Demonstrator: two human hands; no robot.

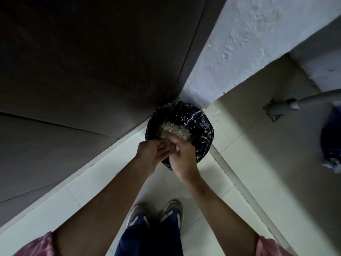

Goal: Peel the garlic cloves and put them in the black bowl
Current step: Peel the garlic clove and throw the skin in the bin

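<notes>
Head view: person is standing over a round bin lined with a crinkled black plastic bag (201,119). The bin is sitting on the pale tiled floor (166,187) in the far corner, where a dark panelled door (92,61) is meeting a rough whitish wall (249,43). A heap of pale flaky scraps (177,129) is lying inside the bag.

Both hands are hovering together over the bin's near rim. Left hand (148,153) is laying its fingers (163,147) against the right hand (183,156), touching. Right fingers are pointing down into the bin, mostly hidden. Cannot tell whether either hand's fingers are clenched, released or grasping anything, or whether a garlic clove is sitting between them.

Near edge: navy trousers (147,237), grey-and-navy shoes (138,215), pink short sleeves (35,244). Right: a grey pipe (295,103) is running into the floor.
</notes>
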